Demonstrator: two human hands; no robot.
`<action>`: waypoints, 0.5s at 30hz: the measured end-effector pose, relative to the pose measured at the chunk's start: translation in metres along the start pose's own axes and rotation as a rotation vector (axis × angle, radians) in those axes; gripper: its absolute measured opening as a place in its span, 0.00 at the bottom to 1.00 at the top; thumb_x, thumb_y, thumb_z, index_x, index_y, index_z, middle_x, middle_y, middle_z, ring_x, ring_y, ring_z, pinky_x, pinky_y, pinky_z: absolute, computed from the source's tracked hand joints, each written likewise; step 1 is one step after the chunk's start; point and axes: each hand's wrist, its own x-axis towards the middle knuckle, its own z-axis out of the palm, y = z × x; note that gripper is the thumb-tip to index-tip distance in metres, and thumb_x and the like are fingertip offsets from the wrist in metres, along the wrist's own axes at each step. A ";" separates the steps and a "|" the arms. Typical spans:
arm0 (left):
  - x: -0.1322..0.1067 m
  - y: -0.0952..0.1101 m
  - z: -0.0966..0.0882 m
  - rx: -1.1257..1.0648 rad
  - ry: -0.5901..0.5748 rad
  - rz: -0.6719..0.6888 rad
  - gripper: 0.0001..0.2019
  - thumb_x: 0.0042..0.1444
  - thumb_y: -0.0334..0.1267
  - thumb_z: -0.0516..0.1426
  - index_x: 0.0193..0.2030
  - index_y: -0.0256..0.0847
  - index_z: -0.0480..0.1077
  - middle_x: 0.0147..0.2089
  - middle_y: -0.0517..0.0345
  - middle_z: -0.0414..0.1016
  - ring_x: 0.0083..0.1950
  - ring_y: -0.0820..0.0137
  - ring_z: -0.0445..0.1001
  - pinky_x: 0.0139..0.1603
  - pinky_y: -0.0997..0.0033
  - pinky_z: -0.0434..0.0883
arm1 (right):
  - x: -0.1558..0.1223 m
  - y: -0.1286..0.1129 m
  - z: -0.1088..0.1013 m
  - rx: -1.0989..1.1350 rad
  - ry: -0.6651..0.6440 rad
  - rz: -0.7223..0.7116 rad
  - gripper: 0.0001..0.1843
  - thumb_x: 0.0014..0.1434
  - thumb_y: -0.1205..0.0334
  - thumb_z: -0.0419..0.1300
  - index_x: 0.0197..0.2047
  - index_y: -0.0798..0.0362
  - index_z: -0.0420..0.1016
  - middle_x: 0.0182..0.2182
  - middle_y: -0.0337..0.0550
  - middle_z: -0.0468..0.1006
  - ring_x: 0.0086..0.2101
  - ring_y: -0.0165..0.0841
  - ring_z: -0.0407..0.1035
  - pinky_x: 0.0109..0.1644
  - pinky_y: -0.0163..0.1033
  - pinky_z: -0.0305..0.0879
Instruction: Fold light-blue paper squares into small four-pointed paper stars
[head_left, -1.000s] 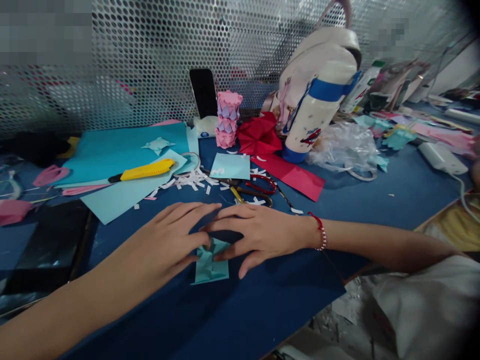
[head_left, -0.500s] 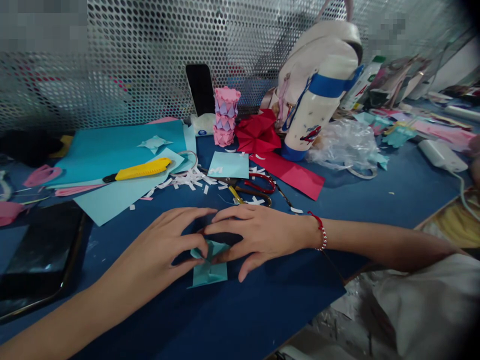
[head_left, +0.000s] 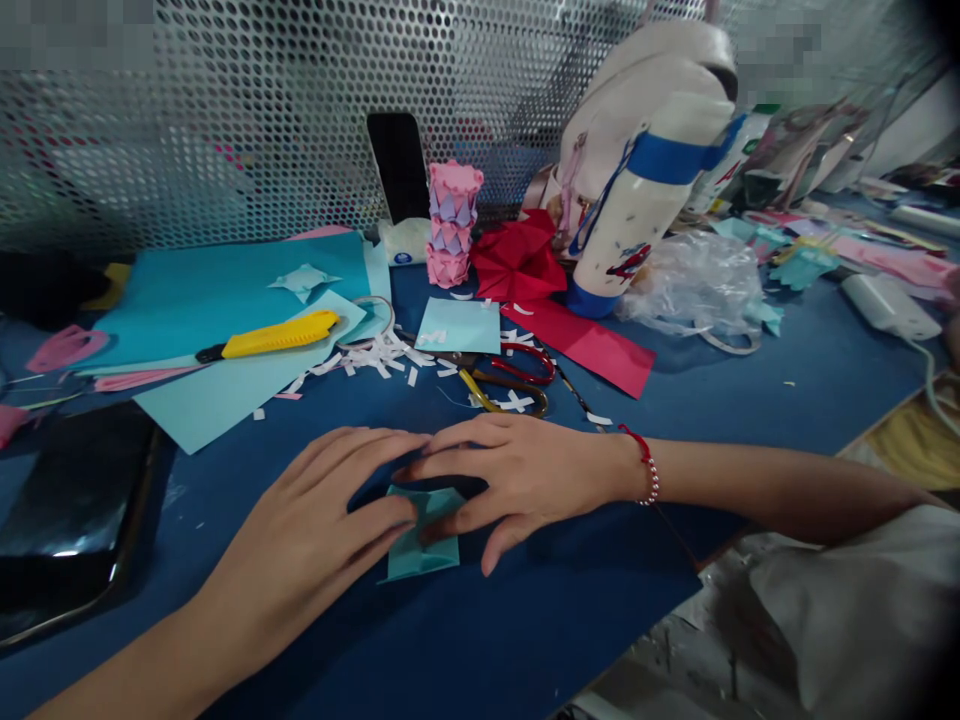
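A small teal folded paper square lies on the blue table in front of me, its creases partly raised. My left hand reaches in from the left with fingers stretched out, index finger and thumb tips touching the paper's left side. From the right, my right hand spreads over it. One right fingertip presses the paper's middle, while the thumb sticks out to the side. The fingertips of both hands meet at the top and cover part of the paper's far edge.
Beyond the hands lie scissors, white paper scraps, a light blue square and a red paper strip. A yellow cutter rests on blue sheets. A bottle stands behind. A black phone lies left.
My left index finger and thumb have come down from a raised flap, and the paper now lies flatter. My right hand stays over it. The view has shifted slightly.
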 end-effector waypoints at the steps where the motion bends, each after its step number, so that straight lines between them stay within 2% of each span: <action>1: 0.000 0.000 0.001 0.009 0.011 0.010 0.12 0.79 0.32 0.52 0.48 0.48 0.76 0.72 0.51 0.73 0.75 0.52 0.67 0.70 0.45 0.70 | 0.000 0.000 0.000 -0.001 -0.006 0.005 0.28 0.78 0.34 0.54 0.64 0.40 0.84 0.69 0.50 0.75 0.74 0.44 0.58 0.73 0.45 0.65; 8: -0.005 -0.003 0.004 0.016 0.057 0.046 0.13 0.80 0.32 0.52 0.48 0.48 0.77 0.75 0.54 0.70 0.78 0.55 0.66 0.74 0.50 0.68 | 0.000 -0.003 -0.001 0.019 -0.013 0.026 0.27 0.77 0.34 0.57 0.64 0.40 0.84 0.68 0.49 0.77 0.72 0.44 0.60 0.70 0.46 0.67; 12: -0.010 -0.007 0.004 0.005 0.099 0.083 0.14 0.80 0.33 0.53 0.49 0.51 0.80 0.78 0.60 0.67 0.81 0.62 0.64 0.82 0.56 0.58 | 0.001 -0.004 -0.002 0.016 0.005 0.029 0.27 0.78 0.34 0.55 0.63 0.40 0.85 0.68 0.48 0.77 0.71 0.45 0.61 0.66 0.45 0.69; 15: -0.011 -0.009 0.003 0.000 0.111 0.105 0.15 0.80 0.34 0.53 0.49 0.52 0.81 0.79 0.62 0.67 0.81 0.64 0.64 0.84 0.59 0.54 | 0.002 -0.003 -0.001 0.011 0.005 0.028 0.27 0.79 0.34 0.54 0.63 0.40 0.85 0.69 0.49 0.76 0.71 0.45 0.61 0.65 0.45 0.69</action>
